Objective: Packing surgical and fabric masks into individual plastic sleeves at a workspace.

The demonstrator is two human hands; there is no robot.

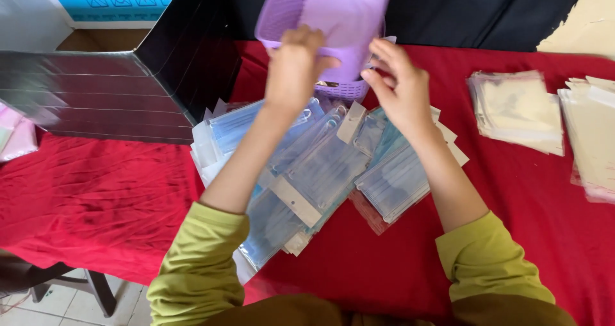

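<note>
My left hand (293, 66) grips the near rim of a purple plastic basket (333, 18), which is tipped up on its edge at the far side of the red cloth. Beside the basket's lower right corner, my right hand (398, 85) hovers with its fingers spread, close to the basket; whether it touches is unclear. Below both hands lies a loose heap of packaged blue face masks (320, 166) in clear sleeves with white header tabs. Both arms wear olive-green sleeves.
A red cloth (96, 198) covers the table. A dark ribbed box (115, 89) stands at the left. Stacks of empty clear sleeves (516, 108) lie at the right, another stack (592, 130) at the edge. A chair leg and tiled floor show bottom left.
</note>
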